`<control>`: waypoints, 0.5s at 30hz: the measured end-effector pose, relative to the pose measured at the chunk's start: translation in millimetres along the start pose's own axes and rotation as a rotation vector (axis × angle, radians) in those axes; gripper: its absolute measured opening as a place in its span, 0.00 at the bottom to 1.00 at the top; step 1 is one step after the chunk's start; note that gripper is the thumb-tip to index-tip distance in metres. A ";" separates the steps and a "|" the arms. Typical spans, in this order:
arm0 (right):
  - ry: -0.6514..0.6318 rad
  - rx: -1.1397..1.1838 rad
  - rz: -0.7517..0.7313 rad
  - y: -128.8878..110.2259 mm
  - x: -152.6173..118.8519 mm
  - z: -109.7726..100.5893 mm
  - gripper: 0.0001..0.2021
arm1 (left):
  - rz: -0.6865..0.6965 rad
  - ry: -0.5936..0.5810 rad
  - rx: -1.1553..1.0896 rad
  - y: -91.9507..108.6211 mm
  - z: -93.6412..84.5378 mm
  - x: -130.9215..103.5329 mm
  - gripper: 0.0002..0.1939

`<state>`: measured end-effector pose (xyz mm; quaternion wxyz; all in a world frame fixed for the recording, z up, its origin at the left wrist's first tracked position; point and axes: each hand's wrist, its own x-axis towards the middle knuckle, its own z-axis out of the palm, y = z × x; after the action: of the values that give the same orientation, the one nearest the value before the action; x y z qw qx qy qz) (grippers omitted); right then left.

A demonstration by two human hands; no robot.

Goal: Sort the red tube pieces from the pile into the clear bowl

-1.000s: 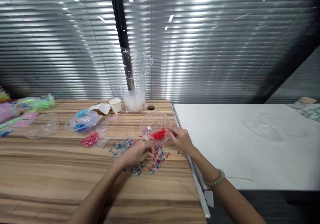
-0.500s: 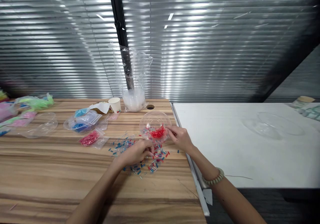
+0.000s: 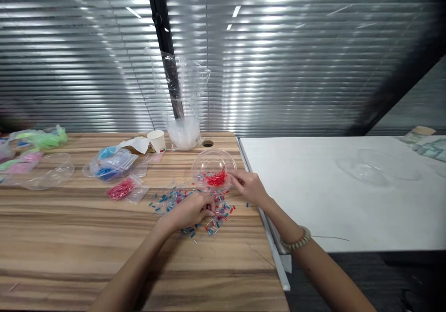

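A clear round plastic bowl (image 3: 212, 156) stands near the right edge of the wooden table, with a heap of small red tube-shaped pieces (image 3: 216, 177) inside. In front of it, many red, blue and clear tube-shaped pieces (image 3: 167, 200) lie scattered. My left hand (image 3: 195, 209) rests low over this scatter, thumb and fingertips pinched together; whatever sits between them is too small to make out. At the bowl's right side, my right hand (image 3: 249, 187) has its fingertips pinched over the rim beside the red heap. Whether they grip the rim or a piece is unclear.
On the left are a pink-filled bag (image 3: 121, 189), a clear dish with blue packets (image 3: 108, 175) and another clear container (image 3: 52, 170). Behind stand a paper cup (image 3: 156, 141) and a clear bag of white material (image 3: 184, 133). A white table (image 3: 313, 200) adjoins on the right.
The view has tilted down slightly, so everything sits a little higher. My left hand stays low over the scattered pieces, and my right hand has shifted slightly at the bowl's rim.
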<state>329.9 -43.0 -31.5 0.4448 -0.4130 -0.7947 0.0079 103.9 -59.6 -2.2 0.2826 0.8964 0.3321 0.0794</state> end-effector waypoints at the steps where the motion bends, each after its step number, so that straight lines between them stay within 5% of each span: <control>1: 0.000 -0.001 -0.003 -0.1 0.3 -0.1 0.12 | 0.004 -0.002 0.003 0.7 0.0 0.0 0.03; 15: 0.010 -0.009 -0.030 0.4 -0.4 0.9 0.13 | 0.011 -0.012 -0.020 -1.6 -0.9 -0.2 0.04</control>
<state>329.6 -42.6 -32.5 0.4469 -0.4033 -0.7985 -0.0045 102.6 -58.3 -2.4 0.2931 0.8958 0.3247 0.0790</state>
